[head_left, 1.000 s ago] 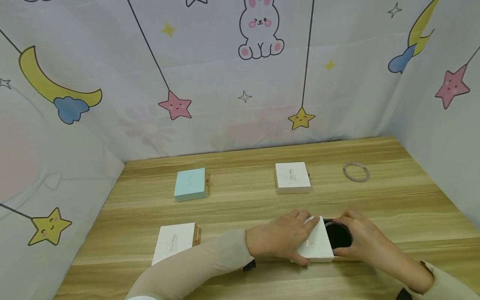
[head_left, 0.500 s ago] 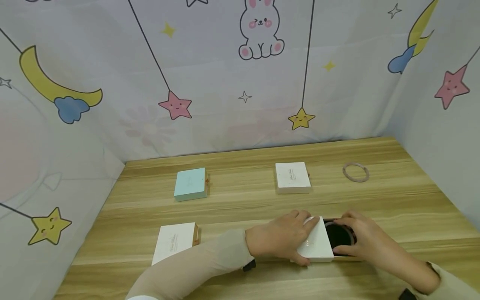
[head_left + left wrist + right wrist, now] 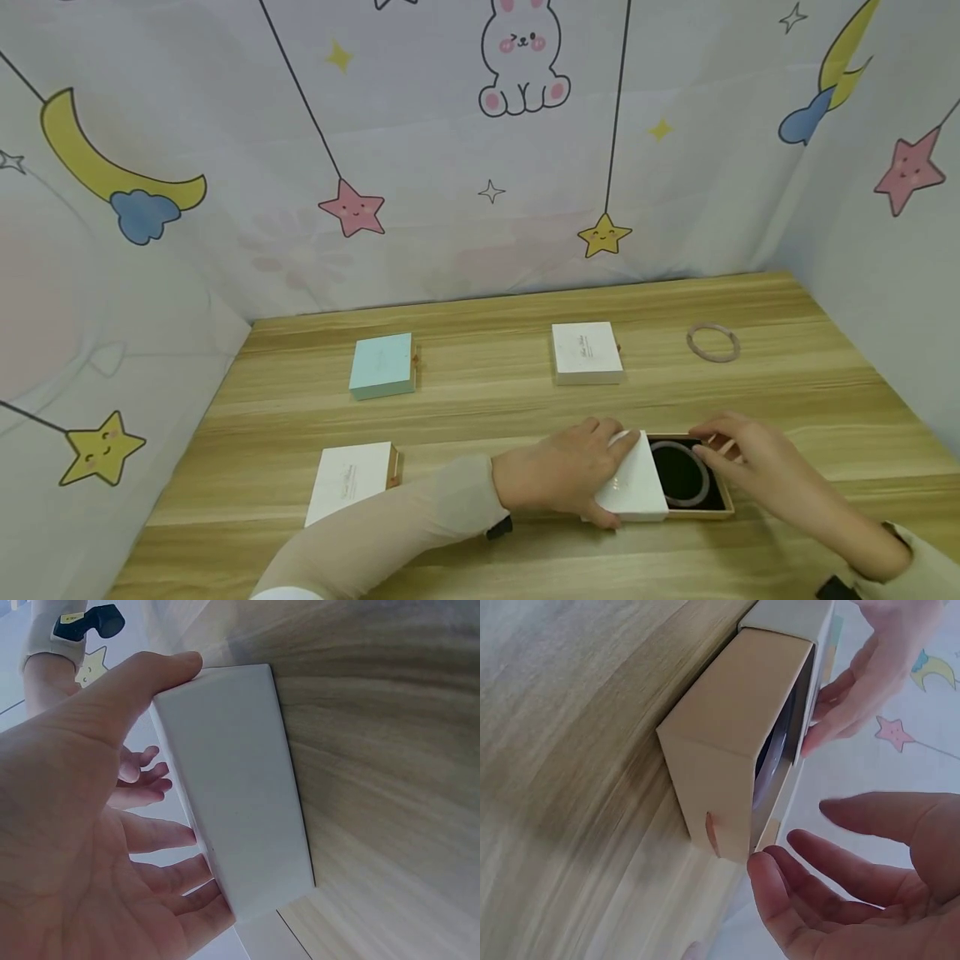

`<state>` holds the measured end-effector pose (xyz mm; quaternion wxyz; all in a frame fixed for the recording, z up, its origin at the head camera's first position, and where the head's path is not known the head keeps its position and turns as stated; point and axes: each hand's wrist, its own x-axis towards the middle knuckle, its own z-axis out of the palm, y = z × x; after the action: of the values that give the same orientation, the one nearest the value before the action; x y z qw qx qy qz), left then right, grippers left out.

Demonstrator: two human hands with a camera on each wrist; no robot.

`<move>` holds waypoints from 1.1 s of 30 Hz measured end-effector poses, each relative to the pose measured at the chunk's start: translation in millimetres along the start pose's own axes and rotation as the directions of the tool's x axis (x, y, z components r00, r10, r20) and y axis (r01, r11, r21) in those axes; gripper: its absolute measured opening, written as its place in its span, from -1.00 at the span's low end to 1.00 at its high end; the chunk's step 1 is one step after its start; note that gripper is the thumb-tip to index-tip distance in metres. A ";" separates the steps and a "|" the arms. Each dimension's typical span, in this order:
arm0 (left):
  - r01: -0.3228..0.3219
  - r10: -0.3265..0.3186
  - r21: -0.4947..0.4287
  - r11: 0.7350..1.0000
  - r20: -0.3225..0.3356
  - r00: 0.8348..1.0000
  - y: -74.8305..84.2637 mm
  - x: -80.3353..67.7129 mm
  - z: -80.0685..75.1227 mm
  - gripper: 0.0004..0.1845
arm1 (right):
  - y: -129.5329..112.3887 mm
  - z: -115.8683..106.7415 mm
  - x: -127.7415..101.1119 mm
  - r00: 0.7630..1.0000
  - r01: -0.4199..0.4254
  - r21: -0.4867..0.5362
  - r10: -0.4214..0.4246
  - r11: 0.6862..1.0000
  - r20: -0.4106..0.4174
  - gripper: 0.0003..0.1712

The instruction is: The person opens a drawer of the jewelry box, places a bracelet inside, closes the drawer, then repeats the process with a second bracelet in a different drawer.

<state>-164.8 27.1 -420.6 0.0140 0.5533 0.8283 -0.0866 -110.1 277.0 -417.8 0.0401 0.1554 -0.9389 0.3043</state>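
Note:
In the head view, my left hand (image 3: pixel 558 471) grips the white sleeve of a slide-out jewelry box (image 3: pixel 637 492), thumb on the near edge and fingers on the far one. Its dark-lined drawer (image 3: pixel 697 514) is pulled out to the right. Inside lies a pale bangle (image 3: pixel 705 487), part of it also showing in the right wrist view. My right hand (image 3: pixel 765 467) hovers over the drawer's right end, fingers loosely bent and holding nothing. In the right wrist view the drawer's tan end carries a small orange pull tab (image 3: pixel 712 834); whether a fingertip touches the rim I cannot tell.
A second bangle (image 3: pixel 714 359) lies on the table at the back right. Behind my left hand stands a closed white box (image 3: pixel 585 352). A teal box (image 3: pixel 382 365) and another white box (image 3: pixel 348 482) are on the left, the latter partly behind my sleeve. Printed curtains enclose the table.
My right hand has let go of the bangle and drawn back to the right, uncovering the bangle in the drawer. The left hand keeps its hold on the sleeve.

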 end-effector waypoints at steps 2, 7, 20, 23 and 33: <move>-0.004 0.004 0.005 1.000 -0.004 1.000 -0.3 -0.5 0.3 0.14 | 3.2 -1.3 -0.7 1.000 0.009 -0.004 -0.009 1.000 -0.006 -0.83; -0.005 0.005 0.009 1.000 0.002 1.000 -0.5 0.3 0.5 0.14 | 11.0 -3.9 -2.6 1.000 -0.009 -0.035 0.008 0.999 -0.025 -0.80; 0.010 -0.009 -0.033 0.999 0.023 1.000 -0.3 0.2 -0.9 0.14 | 36.5 -5.6 -8.9 0.998 -0.035 0.001 0.035 0.999 0.052 -0.89; 0.006 -0.005 -0.036 0.999 0.028 1.000 -0.5 0.3 -0.7 0.14 | 40.1 -4.9 -10.1 0.995 -0.059 0.051 0.054 0.997 0.085 -0.91; 0.009 -0.007 -0.045 0.999 0.040 0.999 -0.5 1.8 -0.5 0.15 | 45.1 -7.3 -12.0 0.945 -0.240 0.382 0.126 0.893 0.302 -0.76</move>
<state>-165.9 28.6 -420.2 0.0427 0.5476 0.8319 -0.0791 -113.1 319.1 -439.1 -0.1505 0.1103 -0.8603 0.4744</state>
